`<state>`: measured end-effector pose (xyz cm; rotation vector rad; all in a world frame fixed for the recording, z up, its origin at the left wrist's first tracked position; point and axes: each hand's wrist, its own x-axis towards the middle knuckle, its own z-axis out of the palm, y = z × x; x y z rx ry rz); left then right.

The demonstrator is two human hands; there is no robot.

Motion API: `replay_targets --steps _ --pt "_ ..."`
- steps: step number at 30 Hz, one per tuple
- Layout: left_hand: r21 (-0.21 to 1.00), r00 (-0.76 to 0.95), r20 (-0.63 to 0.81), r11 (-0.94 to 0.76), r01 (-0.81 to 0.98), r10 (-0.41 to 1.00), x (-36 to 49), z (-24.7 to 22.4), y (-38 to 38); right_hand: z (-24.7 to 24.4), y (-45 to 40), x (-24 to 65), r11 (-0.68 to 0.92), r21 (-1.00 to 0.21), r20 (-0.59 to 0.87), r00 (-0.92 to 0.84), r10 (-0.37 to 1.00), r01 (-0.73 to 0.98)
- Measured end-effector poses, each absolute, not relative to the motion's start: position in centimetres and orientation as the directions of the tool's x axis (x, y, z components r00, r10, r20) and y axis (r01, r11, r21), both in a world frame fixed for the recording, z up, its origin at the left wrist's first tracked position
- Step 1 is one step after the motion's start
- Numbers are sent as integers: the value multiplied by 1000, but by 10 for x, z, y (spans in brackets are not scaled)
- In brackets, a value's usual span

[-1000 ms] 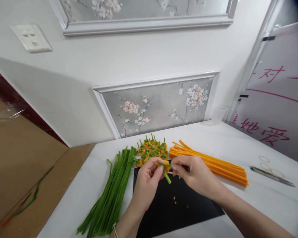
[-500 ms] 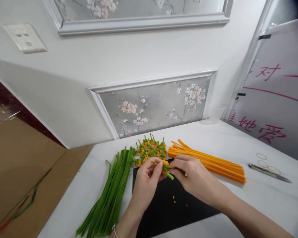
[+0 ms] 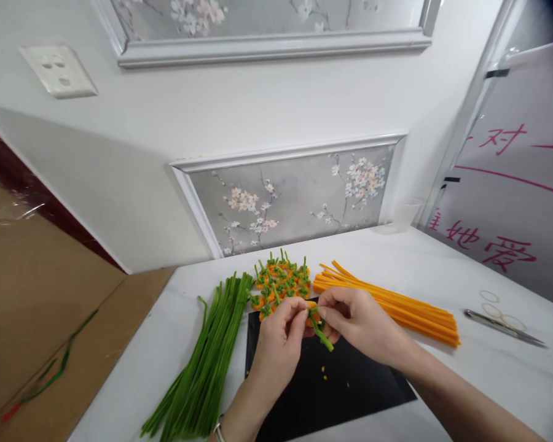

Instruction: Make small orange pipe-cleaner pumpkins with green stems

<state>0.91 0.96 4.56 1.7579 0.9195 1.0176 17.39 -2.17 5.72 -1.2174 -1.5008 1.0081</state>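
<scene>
We see both hands meeting over the far part of the black mat (image 3: 341, 396), forearms slanting in from its near side, left and right. Our left hand (image 3: 276, 334) is bent at the knuckles, thumb and forefinger pinched on one orange-and-green piece (image 3: 314, 319). Our right hand (image 3: 357, 316) comes in from the mat's right, palm down, its thumb and forefinger clamped on the same piece, whose green tail slants down over the mat. We count one bracelet (image 3: 218, 430), on the left wrist.

Just beyond the mat's far edge we have over a dozen similar pieces (image 3: 283, 279), too crowded to count exactly. One bundle of green stems (image 3: 214, 350) lies to the mat's left, and one of orange stems (image 3: 391, 307) to its far right; we cannot number the strands. On the worktop (image 3: 479, 374), well right of the mat, lie one pointed metal tool (image 3: 504, 328) and at least two thin loops (image 3: 490, 301). A few yellow bits (image 3: 324, 370) dot the mat.
</scene>
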Motion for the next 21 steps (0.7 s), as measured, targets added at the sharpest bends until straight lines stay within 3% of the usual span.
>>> replay_targets --steps 8,13,16,21 --pt "835 424 301 -451 315 854 7 47 6 59 -27 171 205 -916 180 -105 978 346" --pt "823 413 324 -469 321 851 7 46 7 56 -23 173 356 -792 385 -48 922 496" --pt "842 381 339 -458 285 860 8 44 9 53 -19 174 326 -850 339 -45 940 413" --pt "840 355 358 -464 282 864 8 44 7 52 -16 169 111 -993 108 -83 991 32"
